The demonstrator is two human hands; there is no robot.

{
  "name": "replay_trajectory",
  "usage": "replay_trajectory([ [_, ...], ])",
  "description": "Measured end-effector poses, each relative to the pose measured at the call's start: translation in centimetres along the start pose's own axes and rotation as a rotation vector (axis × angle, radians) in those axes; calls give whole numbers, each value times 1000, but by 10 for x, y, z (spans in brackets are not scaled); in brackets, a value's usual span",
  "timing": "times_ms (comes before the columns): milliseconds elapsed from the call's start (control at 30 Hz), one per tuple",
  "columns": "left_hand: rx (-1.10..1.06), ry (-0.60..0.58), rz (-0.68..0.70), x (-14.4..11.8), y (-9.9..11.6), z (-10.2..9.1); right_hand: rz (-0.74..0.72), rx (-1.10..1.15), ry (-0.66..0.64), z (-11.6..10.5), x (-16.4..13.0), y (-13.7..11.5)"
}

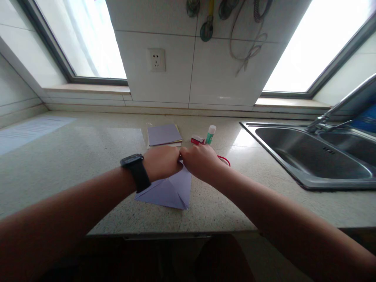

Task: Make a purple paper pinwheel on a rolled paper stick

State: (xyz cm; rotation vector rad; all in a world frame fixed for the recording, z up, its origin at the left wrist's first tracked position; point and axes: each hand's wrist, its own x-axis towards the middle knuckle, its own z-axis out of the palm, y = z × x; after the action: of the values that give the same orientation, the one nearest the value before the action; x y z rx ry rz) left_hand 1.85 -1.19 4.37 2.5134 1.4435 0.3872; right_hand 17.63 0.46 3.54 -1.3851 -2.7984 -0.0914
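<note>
Nearest me, a strip of bare surface (211, 211) runs along the near side of the folded lavender paper (173, 192), my landmark for every place here. The paper lies flat on the surface, its creased panels meeting in slanting lines and a corner pointing toward me.

My left grip (165, 161), with a black watch (136, 171) at its wrist, and my right grip (202, 160) come together over the paper's far part. My fingers are curled in and the two sets of knuckles nearly touch, but the fingertips are hidden, so I cannot tell whether either one is clamped on the paper or only pressing it.

As I judge it, I am partway through folding: several creases are made on the near part, while the far part is the bit I am working. How many folds are left I cannot tell, since my own knuckles cover that end.

Right of the paper and a little beyond it, a thin red loop (225, 158) shows past my right grip. Beyond the paper, to its right, sit a small red-and-white box (197, 140) and a glue stick (210, 135), upright with its white cap on. Beyond it, slightly left, lies a stack of paper (164, 134), lavender sheet uppermost, apart from my work.
</note>
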Motion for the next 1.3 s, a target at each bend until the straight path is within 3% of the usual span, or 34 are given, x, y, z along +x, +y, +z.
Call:
replay_trajectory([
  [100, 218, 87, -77, -4, 13, 7, -53, 81, -165, -2, 9, 9],
  [200, 303, 71, -73, -4, 19, 10, -91, 111, -251, -5, 12, 17],
  [367, 223, -143, 27, 13, 4, -1, 19, -49, 5, -9, -1, 16],
  [500, 199, -246, 79, 23, -7, -8, -43, -181, 190, -8, -10, 17],
  [633, 317, -117, 51, 15, 2, -2, -8, -20, 2, -4, -5, 18],
  [767, 487, 71, 13, 2, 16, 6, -92, 141, -224, -8, 2, 23],
  [933, 537, 113, 105, -4, 24, 6, -168, 326, -469, -19, 2, 36],
  [1033, 509, 109, 97, -3, 25, 7, -142, 338, -408, -15, 3, 34],
  [1133, 430, 60, 29, 5, 20, 7, -72, 230, -256, -9, 5, 26],
  [1300, 166, -202, 37, 29, 1, -2, 31, 26, 41, -7, 1, 18],
])
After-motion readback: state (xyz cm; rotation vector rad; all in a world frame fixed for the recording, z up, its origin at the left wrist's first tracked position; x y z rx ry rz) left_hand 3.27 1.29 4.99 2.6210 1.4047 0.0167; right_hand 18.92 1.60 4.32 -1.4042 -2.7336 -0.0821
